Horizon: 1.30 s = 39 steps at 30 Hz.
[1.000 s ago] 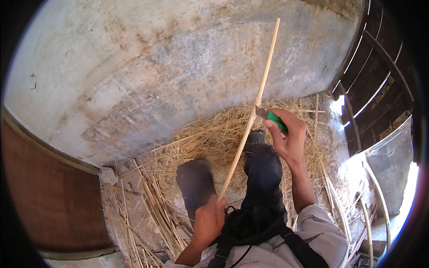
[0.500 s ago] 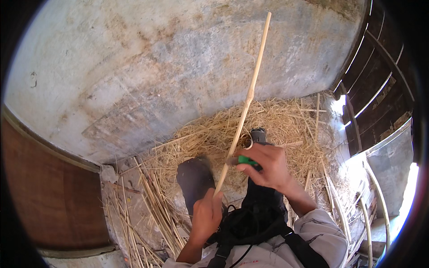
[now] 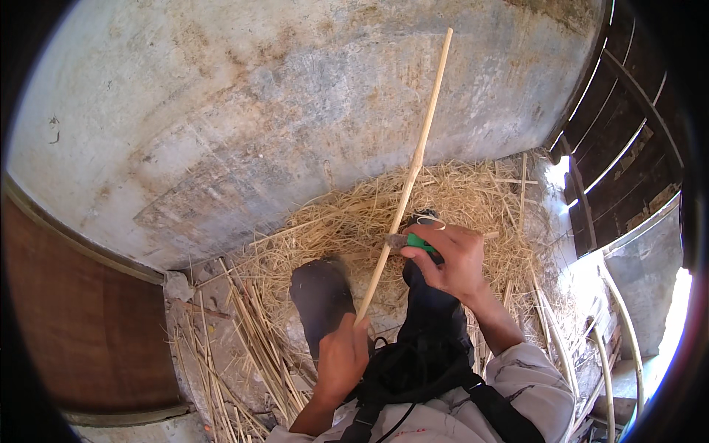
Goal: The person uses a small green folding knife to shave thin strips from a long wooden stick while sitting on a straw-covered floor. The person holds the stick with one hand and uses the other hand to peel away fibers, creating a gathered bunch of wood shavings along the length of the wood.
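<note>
A long pale stick (image 3: 417, 159), with a knot partway along it, slants up and away from my lap. My left hand (image 3: 342, 359) is closed around its near end. In my right hand (image 3: 456, 260) is a small knife with a green handle (image 3: 419, 242). Its short greyish blade (image 3: 396, 241) rests against the stick, some way beyond my left hand. A thin curled shaving (image 3: 430, 220) loops up beside the right fingers.
Shavings (image 3: 473, 192) lie heaped around my feet against a stained wall (image 3: 295, 111). Split sticks (image 3: 258, 336) are bundled on the left floor, and longer poles (image 3: 624, 317) lean at right. A brown panel (image 3: 81, 310) stands at far left, dark boards (image 3: 628, 148) at far right.
My right hand with the knife has moved slightly up along the stick, away from my left hand. The curl of shaving has shifted with it. The stick has tilted a little right.
</note>
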Each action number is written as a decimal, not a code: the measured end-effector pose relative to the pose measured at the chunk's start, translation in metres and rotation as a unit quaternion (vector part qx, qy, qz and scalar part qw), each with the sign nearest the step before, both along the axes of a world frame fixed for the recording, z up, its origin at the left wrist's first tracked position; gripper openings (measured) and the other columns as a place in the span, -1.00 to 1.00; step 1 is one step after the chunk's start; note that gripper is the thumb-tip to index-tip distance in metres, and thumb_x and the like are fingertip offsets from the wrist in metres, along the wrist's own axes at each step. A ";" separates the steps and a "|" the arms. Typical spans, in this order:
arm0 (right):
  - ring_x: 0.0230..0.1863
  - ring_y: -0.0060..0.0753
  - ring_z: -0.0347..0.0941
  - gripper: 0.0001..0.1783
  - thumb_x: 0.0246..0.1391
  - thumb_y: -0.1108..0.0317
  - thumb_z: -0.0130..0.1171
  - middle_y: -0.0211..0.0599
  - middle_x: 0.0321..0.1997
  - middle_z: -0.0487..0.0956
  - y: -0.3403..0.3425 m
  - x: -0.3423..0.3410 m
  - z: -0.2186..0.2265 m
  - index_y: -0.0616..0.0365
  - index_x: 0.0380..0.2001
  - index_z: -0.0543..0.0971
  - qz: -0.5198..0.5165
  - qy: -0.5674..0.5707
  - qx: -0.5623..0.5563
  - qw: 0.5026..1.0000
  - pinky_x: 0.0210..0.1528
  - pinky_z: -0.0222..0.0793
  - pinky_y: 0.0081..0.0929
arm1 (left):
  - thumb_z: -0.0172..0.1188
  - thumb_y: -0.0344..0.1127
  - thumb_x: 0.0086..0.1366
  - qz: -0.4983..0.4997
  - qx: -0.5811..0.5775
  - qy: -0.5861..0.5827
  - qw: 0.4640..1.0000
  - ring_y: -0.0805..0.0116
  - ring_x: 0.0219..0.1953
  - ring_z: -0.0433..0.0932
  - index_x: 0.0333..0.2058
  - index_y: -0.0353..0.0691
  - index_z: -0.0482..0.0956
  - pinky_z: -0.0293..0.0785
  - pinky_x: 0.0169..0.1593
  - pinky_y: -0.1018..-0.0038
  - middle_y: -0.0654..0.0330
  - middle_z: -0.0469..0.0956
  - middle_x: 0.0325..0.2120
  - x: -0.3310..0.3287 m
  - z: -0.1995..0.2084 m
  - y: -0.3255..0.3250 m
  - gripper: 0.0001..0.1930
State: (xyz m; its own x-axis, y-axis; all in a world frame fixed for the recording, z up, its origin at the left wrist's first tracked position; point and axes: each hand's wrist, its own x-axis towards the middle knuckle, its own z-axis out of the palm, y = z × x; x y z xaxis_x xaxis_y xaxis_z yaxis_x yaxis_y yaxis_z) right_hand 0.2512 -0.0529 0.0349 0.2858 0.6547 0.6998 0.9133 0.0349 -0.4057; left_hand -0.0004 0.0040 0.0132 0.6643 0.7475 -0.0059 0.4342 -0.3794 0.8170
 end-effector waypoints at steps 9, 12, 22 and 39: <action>-0.54 -0.24 0.60 -0.76 0.10 0.16 0.52 -0.33 -0.44 0.68 0.006 0.010 0.011 0.05 -0.27 0.75 -0.021 0.021 0.017 0.999 -0.49 0.45 -0.36 | 0.07 -0.28 0.58 -0.003 0.016 0.011 1.000 -0.16 -0.55 0.62 -0.28 -0.36 0.46 0.46 -0.44 0.11 -0.08 0.55 -0.62 -0.004 -0.005 -0.005 -0.74; -0.53 -0.21 0.60 -0.76 0.13 0.18 0.50 -0.29 -0.42 0.69 0.008 0.019 0.009 0.08 -0.25 0.75 -0.041 0.008 0.039 0.998 -0.47 0.47 -0.36 | 0.07 -0.28 0.58 -0.005 0.025 0.015 1.000 -0.16 -0.55 0.61 -0.28 -0.37 0.47 0.45 -0.44 0.12 -0.09 0.55 -0.61 -0.003 -0.007 -0.007 -0.74; -0.49 -0.17 0.63 -0.72 0.17 0.16 0.48 -0.21 -0.37 0.71 0.017 0.029 -0.001 0.13 -0.20 0.74 0.006 0.139 0.016 0.990 -0.43 0.49 -0.35 | 0.05 -0.27 0.60 -0.004 0.004 0.005 1.000 -0.10 -0.60 0.60 -0.28 -0.36 0.47 0.43 -0.47 0.16 -0.05 0.53 -0.64 -0.009 -0.015 0.000 -0.73; -0.59 -0.23 0.57 -0.72 0.10 0.08 0.53 -0.37 -0.48 0.67 0.018 0.016 0.006 0.01 -0.28 0.75 -0.031 0.001 0.027 0.999 -0.53 0.43 -0.34 | 0.07 -0.28 0.59 0.008 0.037 0.024 0.999 -0.17 -0.57 0.60 -0.27 -0.33 0.44 0.41 -0.48 0.10 -0.08 0.52 -0.64 -0.007 -0.014 -0.002 -0.76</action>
